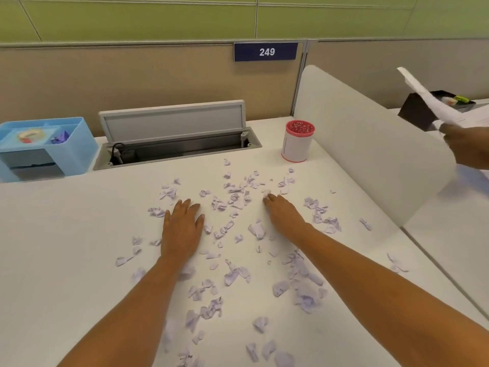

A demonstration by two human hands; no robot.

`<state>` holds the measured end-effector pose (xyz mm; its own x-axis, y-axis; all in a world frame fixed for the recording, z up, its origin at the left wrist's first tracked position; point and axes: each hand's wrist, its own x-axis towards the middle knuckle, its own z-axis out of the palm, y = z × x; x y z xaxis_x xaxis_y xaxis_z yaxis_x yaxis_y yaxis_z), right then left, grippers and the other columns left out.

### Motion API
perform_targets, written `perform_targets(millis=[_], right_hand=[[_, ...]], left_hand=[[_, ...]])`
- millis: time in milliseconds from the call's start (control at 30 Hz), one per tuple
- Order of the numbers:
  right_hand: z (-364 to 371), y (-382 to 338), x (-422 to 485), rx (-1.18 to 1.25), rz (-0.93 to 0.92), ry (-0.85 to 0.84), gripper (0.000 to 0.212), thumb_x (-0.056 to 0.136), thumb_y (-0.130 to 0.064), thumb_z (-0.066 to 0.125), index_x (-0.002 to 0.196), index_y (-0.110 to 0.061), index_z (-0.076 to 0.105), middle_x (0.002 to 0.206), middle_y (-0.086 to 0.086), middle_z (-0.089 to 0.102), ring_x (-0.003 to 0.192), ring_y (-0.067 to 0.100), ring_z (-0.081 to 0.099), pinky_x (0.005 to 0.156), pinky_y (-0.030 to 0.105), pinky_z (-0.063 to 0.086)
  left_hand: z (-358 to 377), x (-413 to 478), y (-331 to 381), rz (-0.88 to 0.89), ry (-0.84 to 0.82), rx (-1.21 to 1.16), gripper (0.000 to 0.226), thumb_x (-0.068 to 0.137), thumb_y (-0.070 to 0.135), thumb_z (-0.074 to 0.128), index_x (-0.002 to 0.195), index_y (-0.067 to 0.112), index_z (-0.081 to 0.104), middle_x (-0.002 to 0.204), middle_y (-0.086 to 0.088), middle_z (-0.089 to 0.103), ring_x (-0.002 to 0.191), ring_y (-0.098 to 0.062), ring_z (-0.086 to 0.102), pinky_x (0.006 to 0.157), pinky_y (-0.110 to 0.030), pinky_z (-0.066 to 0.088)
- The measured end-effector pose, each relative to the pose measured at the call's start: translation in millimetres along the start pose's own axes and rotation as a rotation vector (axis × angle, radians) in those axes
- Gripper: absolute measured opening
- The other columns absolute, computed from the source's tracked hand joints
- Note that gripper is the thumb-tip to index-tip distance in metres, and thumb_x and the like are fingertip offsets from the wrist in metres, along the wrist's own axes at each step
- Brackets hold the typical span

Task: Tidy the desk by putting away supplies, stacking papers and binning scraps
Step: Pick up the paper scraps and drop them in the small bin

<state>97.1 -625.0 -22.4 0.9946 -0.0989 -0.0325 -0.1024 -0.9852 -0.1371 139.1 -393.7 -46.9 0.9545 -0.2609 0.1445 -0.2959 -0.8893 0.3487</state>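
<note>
Okay, L hand (pixel 182 229): lay flat on desk (pixel 66 234), fingers straight.
R hand (pixel 283 213): fingertips met a scrap (pixel 266 192); grip unclear.

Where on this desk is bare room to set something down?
Bare: the desk's far left, in front of the blue organizer, and before the cable hatch. Crowded: paper scraps around the left hand and right hand, centre to near right.
</note>
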Motion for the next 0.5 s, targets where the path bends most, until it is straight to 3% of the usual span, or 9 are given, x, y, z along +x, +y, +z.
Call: perform_targets(millis=[100, 233, 500], right_hand=[[5.6, 9.1, 0.3, -0.036, -0.072, 0.09, 0.037, 0.094, 0.006, 0.033, 0.129, 0.0, 0.046, 0.129, 0.014, 0.052, 0.113, 0.028, 0.049, 0.092, 0.027, 0.038], [4.6, 20.9, 5.8, -0.029, -0.126, 0.115, 0.028, 0.089, 0.008, 0.039, 0.105, 0.001, 0.06, 0.111, 0.016, 0.06, 0.101, 0.027, 0.053, 0.083, 0.026, 0.039], [-22.9, 33.5, 27.3, 0.36, 0.01, 0.053, 0.024, 0.089, 0.002, 0.052, 0.107, 0.0, 0.069, 0.113, 0.016, 0.067, 0.104, 0.027, 0.061, 0.094, 0.024, 0.043]], left_hand=[[1.6, 0.2, -1.3, -0.029, 0.016, -0.033, 0.042, 0.099, 0.029, 0.035, 0.138, 0.016, 0.041, 0.15, -0.004, 0.033, 0.141, -0.02, 0.023, 0.117, -0.041, 0.012], [3.7, -2.0, -1.2, -0.045, 0.048, -0.025, 0.041, 0.098, 0.029, 0.038, 0.135, 0.014, 0.046, 0.147, -0.005, 0.039, 0.139, -0.02, 0.03, 0.116, -0.04, 0.02], [2.9, -2.8, -0.8, -0.058, 0.076, -0.025, 0.039, 0.097, 0.026, 0.042, 0.134, 0.014, 0.049, 0.144, -0.004, 0.043, 0.136, -0.02, 0.034, 0.113, -0.036, 0.023]])
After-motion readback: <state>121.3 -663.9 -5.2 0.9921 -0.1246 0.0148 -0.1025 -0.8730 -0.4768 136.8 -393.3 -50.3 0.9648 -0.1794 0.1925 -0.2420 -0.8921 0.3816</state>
